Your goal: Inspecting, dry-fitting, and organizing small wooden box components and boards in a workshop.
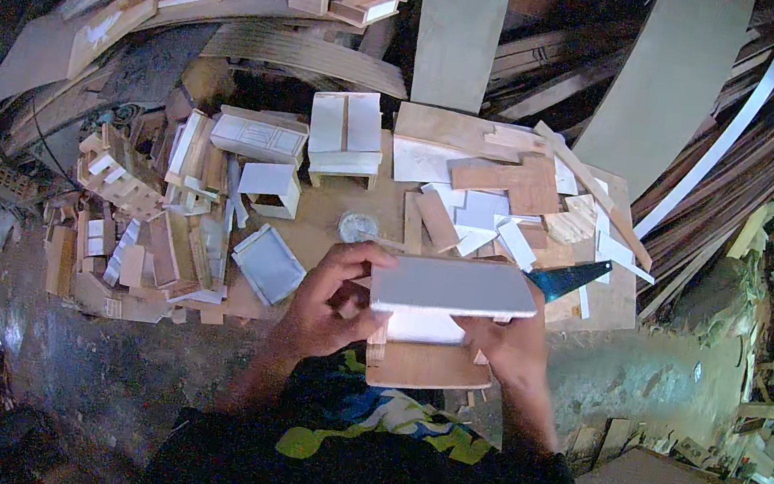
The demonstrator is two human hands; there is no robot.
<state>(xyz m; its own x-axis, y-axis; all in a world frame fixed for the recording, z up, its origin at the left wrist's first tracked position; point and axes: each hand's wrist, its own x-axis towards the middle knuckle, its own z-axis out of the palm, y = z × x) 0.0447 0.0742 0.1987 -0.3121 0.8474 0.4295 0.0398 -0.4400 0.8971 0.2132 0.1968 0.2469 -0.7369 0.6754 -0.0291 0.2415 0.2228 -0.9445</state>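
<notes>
Between my two hands is a small wooden box-like piece [451, 286], with a white-grey top panel, a bright white inner face and a brown lower board. My left hand [333, 302] grips its left side, thumb at the front and fingers curled by the top edge. On the other side my right hand [514, 346] closes round the right edge, partly hidden behind the panel. The piece is held above the near edge of the work table, in front of my body. Just beyond it lie a dark blue saw blade [565, 278] and a small clear round dish [358, 228].
The table [328, 200] carries several white-faced small boxes, including one box [346, 132] at its back. Loose wood offcuts [519, 183] are heaped to the right. Stacked wooden parts [119, 174] crowd the left. Tall boards [459, 31] and long strips lean beyond the table.
</notes>
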